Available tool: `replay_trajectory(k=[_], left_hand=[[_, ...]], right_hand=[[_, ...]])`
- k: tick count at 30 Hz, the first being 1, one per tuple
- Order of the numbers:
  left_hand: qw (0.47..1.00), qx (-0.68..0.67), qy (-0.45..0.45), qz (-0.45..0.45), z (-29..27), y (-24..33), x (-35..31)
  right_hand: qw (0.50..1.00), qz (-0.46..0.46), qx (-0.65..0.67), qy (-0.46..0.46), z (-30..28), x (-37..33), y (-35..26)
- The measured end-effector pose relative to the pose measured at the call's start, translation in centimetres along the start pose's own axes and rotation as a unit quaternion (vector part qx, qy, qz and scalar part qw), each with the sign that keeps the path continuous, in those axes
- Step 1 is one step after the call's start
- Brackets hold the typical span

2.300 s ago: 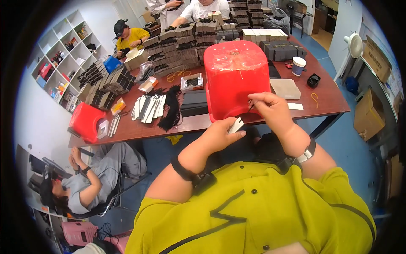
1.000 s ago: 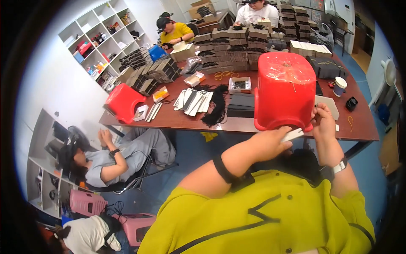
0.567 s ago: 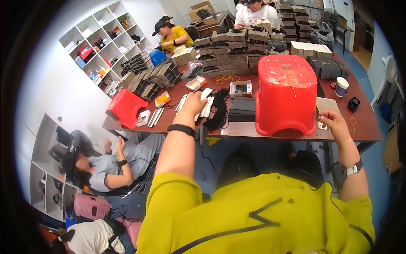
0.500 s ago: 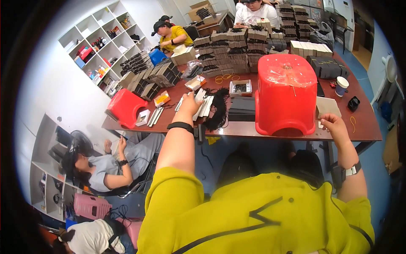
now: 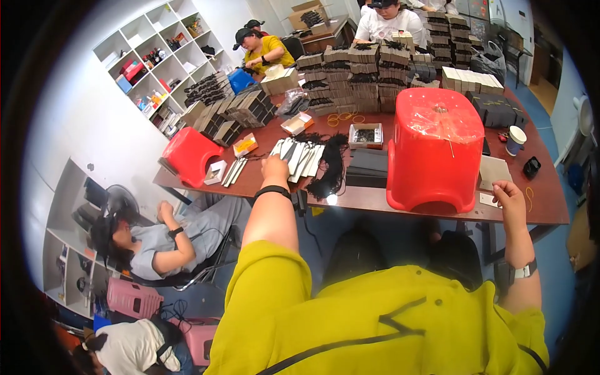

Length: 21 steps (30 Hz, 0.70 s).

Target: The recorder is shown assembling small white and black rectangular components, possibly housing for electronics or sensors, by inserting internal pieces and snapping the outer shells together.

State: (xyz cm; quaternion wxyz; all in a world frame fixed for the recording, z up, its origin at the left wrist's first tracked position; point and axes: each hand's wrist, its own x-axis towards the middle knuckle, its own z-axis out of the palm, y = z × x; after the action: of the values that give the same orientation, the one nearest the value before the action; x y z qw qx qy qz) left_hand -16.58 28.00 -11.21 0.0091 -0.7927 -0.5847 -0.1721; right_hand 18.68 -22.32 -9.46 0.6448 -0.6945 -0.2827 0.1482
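My left hand [image 5: 275,169] reaches over the near left end of a spread of white strips [image 5: 303,157] on the table. Its fingers look curled down; their tips and anything in them are hidden. A tangle of black cords [image 5: 331,167] lies at the right end of the strips. My right hand [image 5: 511,197] is closed in a pinch at the table's near right edge. Its fingertips are beside a small white card [image 5: 488,199]; whether anything is between them is too small to make out. An upturned red stool [image 5: 437,150] stands between my hands.
The table [image 5: 375,194] holds stacks of grey bundles [image 5: 362,75] at the back, grey flat pieces [image 5: 365,165] and a small parts box [image 5: 365,135]. A paper cup [image 5: 515,140] stands right. Another red stool [image 5: 190,156] lies left. Several people sit or bend nearby.
My left hand has drawn back toward me and left across the white strips. My right hand has shifted slightly right, leaving more of the white card showing. The whole view has moved a little.
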Motion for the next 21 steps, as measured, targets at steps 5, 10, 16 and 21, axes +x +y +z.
replay_trajectory(k=[5, 10, 16, 21], left_hand=[[0.994, 0.074, -0.074, -0.022, -0.5, 0.9, 1.6], [0.984, -0.151, -0.077, -0.048, 0.4, -1.2, 3.9], [0.993, -0.021, 0.089, 0.080, 0.4, 0.3, 1.9], [0.965, -0.177, 0.103, 0.166, -0.1, 3.0, -1.3]], right_hand=[[1.000, -0.001, -0.023, 0.005, -0.1, 0.2, 0.8], [1.000, 0.026, -0.016, 0.003, 0.4, 0.3, 0.9], [0.999, 0.015, -0.026, 0.013, -0.1, 0.4, 1.3], [0.993, -0.038, -0.102, 0.046, -1.8, 0.8, 2.3]])
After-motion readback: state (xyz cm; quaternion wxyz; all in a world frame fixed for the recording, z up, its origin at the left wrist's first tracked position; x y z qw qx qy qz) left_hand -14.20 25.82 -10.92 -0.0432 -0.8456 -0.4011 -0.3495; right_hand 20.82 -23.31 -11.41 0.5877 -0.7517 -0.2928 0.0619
